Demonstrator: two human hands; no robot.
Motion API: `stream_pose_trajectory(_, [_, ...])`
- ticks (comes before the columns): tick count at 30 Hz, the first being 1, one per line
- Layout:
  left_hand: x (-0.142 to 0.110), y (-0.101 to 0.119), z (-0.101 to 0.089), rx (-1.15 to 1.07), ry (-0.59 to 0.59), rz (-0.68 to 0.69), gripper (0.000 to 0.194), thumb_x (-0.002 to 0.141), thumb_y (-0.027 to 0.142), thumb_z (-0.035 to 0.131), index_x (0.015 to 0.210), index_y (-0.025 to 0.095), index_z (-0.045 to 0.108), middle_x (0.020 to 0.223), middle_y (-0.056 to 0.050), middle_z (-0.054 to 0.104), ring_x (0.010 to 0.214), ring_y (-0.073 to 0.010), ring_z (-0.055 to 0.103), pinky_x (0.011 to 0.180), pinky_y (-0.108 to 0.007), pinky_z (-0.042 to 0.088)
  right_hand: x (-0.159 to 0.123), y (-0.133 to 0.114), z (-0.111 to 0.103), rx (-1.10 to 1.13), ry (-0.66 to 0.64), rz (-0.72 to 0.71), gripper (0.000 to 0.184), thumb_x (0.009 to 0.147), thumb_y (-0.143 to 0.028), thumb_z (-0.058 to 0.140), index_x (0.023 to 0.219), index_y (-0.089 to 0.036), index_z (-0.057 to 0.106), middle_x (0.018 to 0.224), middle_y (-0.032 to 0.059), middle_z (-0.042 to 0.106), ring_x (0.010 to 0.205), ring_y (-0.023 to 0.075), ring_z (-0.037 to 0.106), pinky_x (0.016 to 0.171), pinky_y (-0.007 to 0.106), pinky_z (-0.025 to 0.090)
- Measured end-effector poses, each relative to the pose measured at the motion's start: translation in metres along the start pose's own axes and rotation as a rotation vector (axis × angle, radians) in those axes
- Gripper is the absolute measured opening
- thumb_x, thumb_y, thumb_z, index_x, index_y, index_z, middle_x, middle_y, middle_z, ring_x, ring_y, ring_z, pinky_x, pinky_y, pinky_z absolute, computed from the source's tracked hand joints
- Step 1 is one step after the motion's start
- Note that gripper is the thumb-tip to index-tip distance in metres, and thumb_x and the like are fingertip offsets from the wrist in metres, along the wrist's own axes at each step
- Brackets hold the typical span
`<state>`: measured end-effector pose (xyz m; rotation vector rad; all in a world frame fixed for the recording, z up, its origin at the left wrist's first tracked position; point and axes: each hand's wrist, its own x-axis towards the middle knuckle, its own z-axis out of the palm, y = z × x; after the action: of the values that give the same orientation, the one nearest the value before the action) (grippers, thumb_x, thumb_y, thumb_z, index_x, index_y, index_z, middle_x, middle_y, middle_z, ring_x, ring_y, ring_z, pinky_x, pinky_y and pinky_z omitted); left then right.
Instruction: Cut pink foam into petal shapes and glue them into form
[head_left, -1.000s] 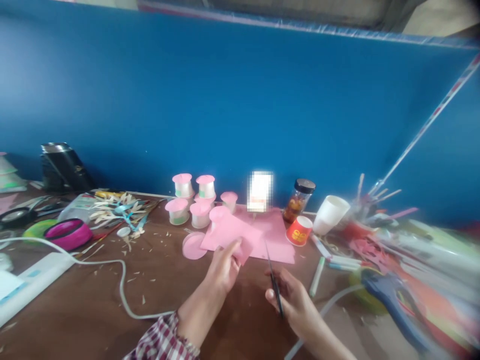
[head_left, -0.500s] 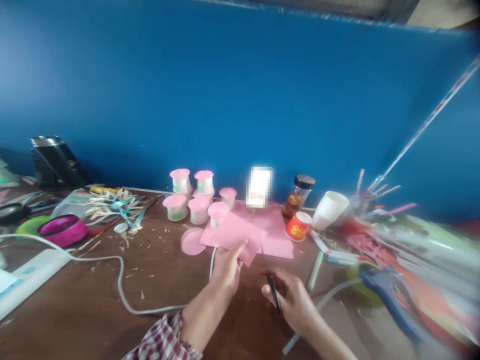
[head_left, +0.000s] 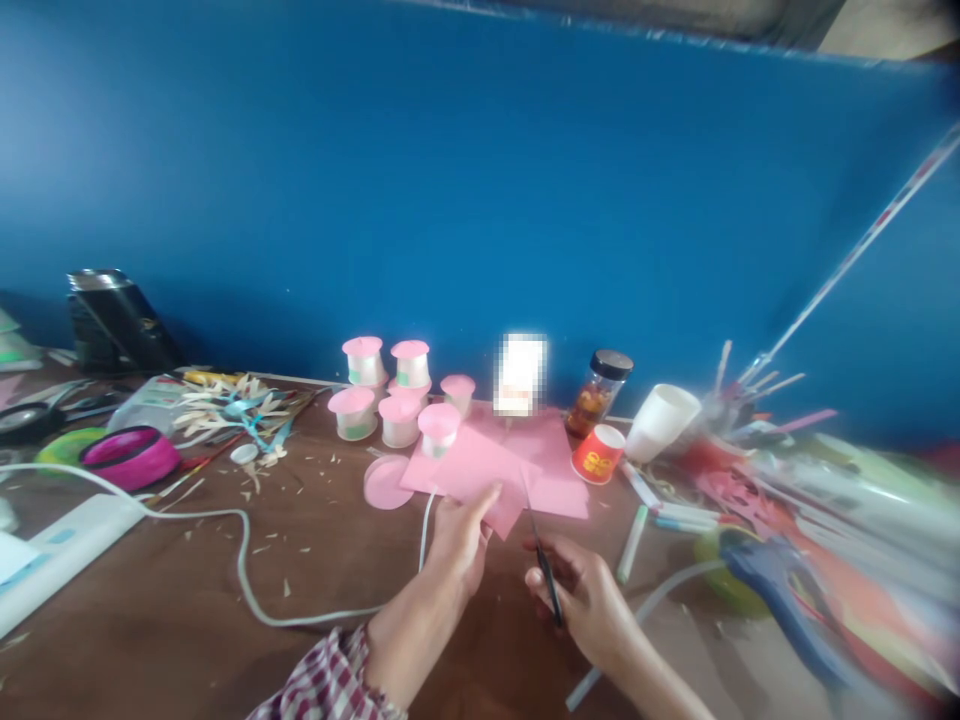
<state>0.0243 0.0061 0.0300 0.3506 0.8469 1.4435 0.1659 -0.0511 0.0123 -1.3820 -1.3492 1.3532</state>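
Observation:
My left hand (head_left: 459,540) pinches a piece of pink paper (head_left: 480,478) by its near edge, thumb on top. My right hand (head_left: 574,585) is closed round the dark handles of a pair of scissors (head_left: 548,575). Their thin blades point away from me, at the right edge of the pink paper; whether they are cutting into it I cannot tell. Beneath and behind lie larger pink sheets (head_left: 559,460) on the brown table. A pink paper disc (head_left: 387,482) lies to the left. Several white cups topped with pink discs (head_left: 352,412) stand behind it, some stacked.
A red paper cup (head_left: 598,454), a lidded jar (head_left: 600,392) and white cups (head_left: 661,420) stand at the back right. Markers (head_left: 632,543) and a blue glue gun (head_left: 784,600) lie right. A white cable (head_left: 244,560), power strip (head_left: 67,555) and pink tape roll (head_left: 129,458) are left.
The pink paper and my left hand have shifted very slightly right and down. My right hand and the scissors stay nearly in place. The view has moved a little.

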Motion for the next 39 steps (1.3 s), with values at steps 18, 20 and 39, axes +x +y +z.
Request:
stream_pose_trajectory(18, [-0.011,0.008,0.011,0.021,0.058,-0.015,0.026,0.058,0.014,0.08,0.081,0.011,0.068,0.078,-0.008,0.073,0.07,-0.0183,0.068,0.062,-0.025,0.052,0.0,0.005,-0.001,0.024,0.035,-0.031,0.052,0.075,-0.058,0.064,0.103,-0.015,0.061,0.057,-0.002,0.055,0.043,0.0108,0.052,0.032,0.016,0.035])
stream_pose_trajectory(20, [-0.01,0.008,0.01,0.023,0.06,-0.016,0.025,0.058,0.014,0.08,0.08,0.011,0.068,0.078,-0.008,0.073,0.07,-0.0177,0.068,0.061,-0.024,0.052,0.0,0.007,-0.001,0.016,0.04,-0.027,0.051,0.075,-0.057,0.064,0.103,-0.015,0.061,0.057,-0.0021,0.054,0.043,0.0101,0.051,0.031,0.015,0.034])
stream_pose_trajectory(39, [-0.014,0.014,0.012,0.07,0.079,-0.042,0.029,0.055,0.019,0.082,0.08,0.011,0.069,0.079,-0.01,0.073,0.073,-0.0216,0.068,0.058,-0.026,0.052,-0.001,0.002,-0.001,-0.024,0.054,-0.015,0.051,0.075,-0.057,0.063,0.101,-0.013,0.062,0.055,-0.0034,0.05,0.04,0.0089,0.048,0.031,0.015,0.03])
